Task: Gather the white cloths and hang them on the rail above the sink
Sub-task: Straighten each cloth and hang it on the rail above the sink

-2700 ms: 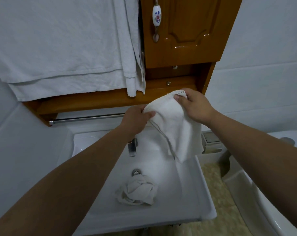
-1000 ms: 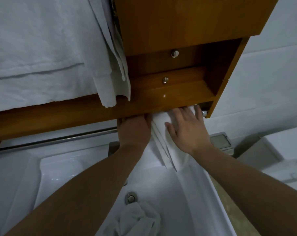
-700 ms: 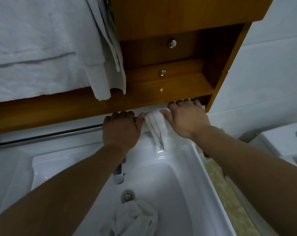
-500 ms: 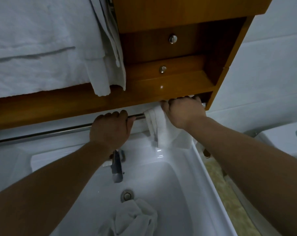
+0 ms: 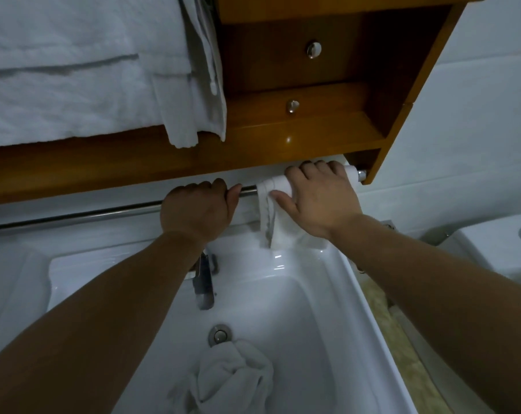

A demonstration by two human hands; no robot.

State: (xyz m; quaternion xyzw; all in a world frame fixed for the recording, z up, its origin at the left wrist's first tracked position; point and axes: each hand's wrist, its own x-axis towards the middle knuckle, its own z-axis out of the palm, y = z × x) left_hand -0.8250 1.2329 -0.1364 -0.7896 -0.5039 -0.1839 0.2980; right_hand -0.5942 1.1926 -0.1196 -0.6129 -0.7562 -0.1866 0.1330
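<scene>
the right hand (image 5: 319,201) lies on a white cloth (image 5: 278,216) draped over the rail (image 5: 74,217), fingers curled over its top. the left hand (image 5: 198,210) grips the bare rail just beside it. a second crumpled cloth (image 5: 232,380) lies in the sink (image 5: 357,297) near the drain (image 5: 220,334).

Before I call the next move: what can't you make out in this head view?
- Rail: left end cut off by the frame edge.
- Draped cloth: right hand covers its fold over the rail.
- Crumpled cloth in the sink: lower part cut off by the bottom edge.
- Left hand: fingers curl behind the rail, tips hidden.
</scene>
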